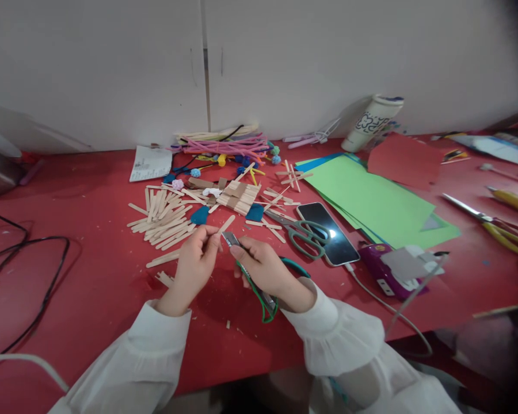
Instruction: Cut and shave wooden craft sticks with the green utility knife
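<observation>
Scissors (288, 223) overlap phone (340, 244) beside green paper (380, 201). Left grip (198, 253) pinches wooden stick (227, 223); right grip (262, 267) clasps green-handled tool (230, 238).

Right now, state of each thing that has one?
Left hand, pinching craft stick
Right hand, gripping green-handled tool
Green-handled tool, opening unclear
Phone, screen dark, cable plugged in
Grey-handled scissors, look shut
Yellow-handled scissors, look shut
Cabinet doors, look shut
Purple power block, charger attached
Tumbler, standing
</observation>
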Action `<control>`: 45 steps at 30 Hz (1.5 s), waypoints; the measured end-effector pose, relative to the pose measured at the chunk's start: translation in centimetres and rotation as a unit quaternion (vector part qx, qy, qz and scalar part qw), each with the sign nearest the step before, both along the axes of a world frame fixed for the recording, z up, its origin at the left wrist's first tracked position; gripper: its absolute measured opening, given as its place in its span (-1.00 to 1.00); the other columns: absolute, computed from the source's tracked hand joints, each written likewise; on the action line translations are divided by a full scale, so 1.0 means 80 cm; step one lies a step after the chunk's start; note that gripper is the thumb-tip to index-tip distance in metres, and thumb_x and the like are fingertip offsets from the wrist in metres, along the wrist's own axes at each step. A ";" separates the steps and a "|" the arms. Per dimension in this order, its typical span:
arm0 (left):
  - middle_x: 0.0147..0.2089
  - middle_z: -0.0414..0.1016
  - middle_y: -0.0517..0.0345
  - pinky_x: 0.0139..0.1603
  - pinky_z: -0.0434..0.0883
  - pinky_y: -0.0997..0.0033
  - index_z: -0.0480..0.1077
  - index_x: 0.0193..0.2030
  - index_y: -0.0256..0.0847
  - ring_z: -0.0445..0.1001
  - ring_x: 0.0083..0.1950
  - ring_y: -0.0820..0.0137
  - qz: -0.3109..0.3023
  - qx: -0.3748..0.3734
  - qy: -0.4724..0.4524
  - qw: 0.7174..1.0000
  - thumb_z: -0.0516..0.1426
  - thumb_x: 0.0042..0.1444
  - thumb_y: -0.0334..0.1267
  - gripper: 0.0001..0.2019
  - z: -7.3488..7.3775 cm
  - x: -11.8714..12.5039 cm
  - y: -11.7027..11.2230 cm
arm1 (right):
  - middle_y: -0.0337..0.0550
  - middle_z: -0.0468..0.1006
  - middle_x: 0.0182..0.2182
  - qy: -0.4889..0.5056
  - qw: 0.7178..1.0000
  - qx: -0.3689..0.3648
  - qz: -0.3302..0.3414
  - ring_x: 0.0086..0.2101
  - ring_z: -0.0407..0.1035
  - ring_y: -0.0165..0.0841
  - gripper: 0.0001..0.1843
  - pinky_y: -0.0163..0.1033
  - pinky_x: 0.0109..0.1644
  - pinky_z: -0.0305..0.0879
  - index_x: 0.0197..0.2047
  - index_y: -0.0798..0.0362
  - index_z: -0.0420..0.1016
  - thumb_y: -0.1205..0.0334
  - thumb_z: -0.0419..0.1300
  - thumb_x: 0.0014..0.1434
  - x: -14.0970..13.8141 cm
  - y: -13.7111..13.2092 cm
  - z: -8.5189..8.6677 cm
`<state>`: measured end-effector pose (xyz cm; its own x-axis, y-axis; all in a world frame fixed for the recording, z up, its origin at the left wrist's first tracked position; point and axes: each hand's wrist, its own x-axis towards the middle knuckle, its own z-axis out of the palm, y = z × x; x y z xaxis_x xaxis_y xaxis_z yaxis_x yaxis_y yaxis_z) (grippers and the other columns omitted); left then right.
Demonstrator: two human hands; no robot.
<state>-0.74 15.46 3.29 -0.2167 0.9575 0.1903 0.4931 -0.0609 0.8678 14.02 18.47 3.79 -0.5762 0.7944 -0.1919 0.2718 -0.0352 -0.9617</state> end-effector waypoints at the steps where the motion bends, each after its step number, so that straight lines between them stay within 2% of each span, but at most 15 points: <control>1: -0.48 0.37 0.23 -0.40 0.28 0.48 0.26 -0.33 -0.19 0.35 -0.45 0.46 0.001 0.005 0.014 1.000 -0.05 0.17 -0.19 -0.84 -0.001 0.000 -0.001 | -0.38 0.34 -0.66 0.003 1.000 -0.009 -0.001 -0.76 0.21 -0.55 -0.80 -0.48 -0.72 0.06 -0.40 0.03 0.16 0.15 -0.05 0.23 0.000 0.000 0.000; 9: -0.40 0.45 0.17 -0.30 0.29 0.45 0.29 -0.30 -0.18 0.43 -0.34 0.39 0.004 0.020 0.124 0.992 -0.06 0.19 -0.19 -0.82 -0.002 -0.002 -0.004 | -0.38 0.35 -0.67 0.013 0.999 -0.035 0.004 -0.78 0.20 -0.54 -0.78 -0.47 -0.73 0.05 -0.42 0.02 0.13 0.11 -0.05 0.22 -0.002 0.001 -0.004; 11: -0.42 0.45 0.18 -0.32 0.28 0.45 0.30 -0.32 -0.17 0.42 -0.37 0.40 0.005 0.020 0.123 0.992 -0.05 0.17 -0.20 -0.83 -0.001 -0.002 -0.004 | -0.37 0.34 -0.66 -0.002 1.000 -0.003 0.006 -0.76 0.21 -0.53 -0.79 -0.45 -0.70 0.07 -0.40 0.02 0.14 0.12 -0.07 0.24 -0.001 0.000 -0.005; 14: -0.49 0.40 0.23 -0.37 0.26 0.48 0.28 -0.38 -0.17 0.37 -0.44 0.44 0.001 0.018 0.079 0.997 -0.04 0.16 -0.21 -0.83 0.001 -0.002 -0.002 | -0.34 0.35 -0.65 -0.043 0.995 0.090 0.007 -0.73 0.23 -0.50 -0.80 -0.40 -0.62 0.11 -0.39 0.02 0.17 0.15 -0.07 0.25 0.001 0.000 -0.007; 22: -0.59 0.26 0.31 -0.47 0.20 0.49 0.25 -0.48 -0.18 0.21 -0.58 0.50 -0.004 -0.059 -0.052 0.997 -0.01 0.08 -0.22 -0.84 0.003 -0.005 0.003 | -0.23 0.35 -0.59 -0.144 0.958 0.247 0.024 -0.59 0.27 -0.40 -0.81 -0.33 -0.47 0.04 -0.42 0.01 0.13 0.24 -0.08 0.25 0.000 0.000 -0.004; 27: -0.61 0.23 0.32 -0.49 0.18 0.48 0.26 -0.49 -0.18 0.19 -0.58 0.50 -0.003 -0.076 -0.062 0.995 0.00 0.05 -0.21 -0.84 0.005 -0.009 0.004 | -0.16 0.38 -0.56 -0.226 0.932 0.281 0.027 -0.56 0.31 -0.32 -0.87 -0.30 -0.49 -0.03 -0.37 0.03 0.17 0.26 -0.08 0.23 -0.003 -0.005 -0.003; 30: -0.59 0.25 0.30 -0.48 0.18 0.48 0.26 -0.47 -0.19 0.20 -0.57 0.49 -0.015 -0.072 -0.046 0.996 -0.01 0.08 -0.20 -0.83 0.004 -0.010 0.004 | -0.18 0.38 -0.57 -0.191 0.950 0.248 0.014 -0.59 0.32 -0.35 -0.87 -0.32 -0.51 0.03 -0.39 0.03 0.14 0.26 -0.06 0.21 -0.003 -0.006 -0.002; 33: -0.54 0.30 0.28 -0.41 0.23 0.46 0.27 -0.43 -0.19 0.27 -0.50 0.47 -0.008 -0.028 -0.002 1.000 -0.02 0.12 -0.20 -0.83 -0.002 -0.008 0.002 | -0.29 0.35 -0.63 -0.088 0.992 0.089 0.016 -0.70 0.25 -0.46 -0.82 -0.38 -0.61 0.09 -0.39 0.01 0.12 0.18 -0.09 0.24 -0.002 -0.005 0.001; 35: -0.49 0.35 0.25 -0.37 0.26 0.45 0.28 -0.40 -0.19 0.33 -0.44 0.45 0.007 0.005 0.023 1.000 -0.03 0.14 -0.19 -0.83 -0.005 -0.005 0.000 | -0.34 0.34 -0.65 -0.030 0.999 -0.003 0.012 -0.75 0.22 -0.50 -0.80 -0.43 -0.68 0.08 -0.37 0.01 0.14 0.13 -0.11 0.25 -0.002 -0.004 0.002; 36: -0.48 0.37 0.24 -0.35 0.27 0.45 0.28 -0.39 -0.18 0.35 -0.43 0.44 0.014 0.015 0.029 0.999 -0.03 0.15 -0.18 -0.82 -0.007 -0.003 -0.001 | -0.35 0.33 -0.66 -0.013 1.000 -0.021 0.006 -0.75 0.22 -0.51 -0.80 -0.44 -0.69 0.08 -0.36 0.02 0.15 0.12 -0.11 0.25 -0.002 -0.004 0.002; 45: -0.49 0.40 0.22 -0.40 0.29 0.47 0.28 -0.40 -0.19 0.38 -0.45 0.45 0.016 0.026 0.013 0.999 -0.01 0.16 -0.20 -0.83 -0.003 0.001 -0.003 | -0.34 0.34 -0.64 0.006 0.998 0.062 -0.009 -0.73 0.25 -0.50 -0.80 -0.42 -0.67 0.11 -0.34 0.02 0.20 0.10 -0.05 0.24 -0.002 -0.008 -0.004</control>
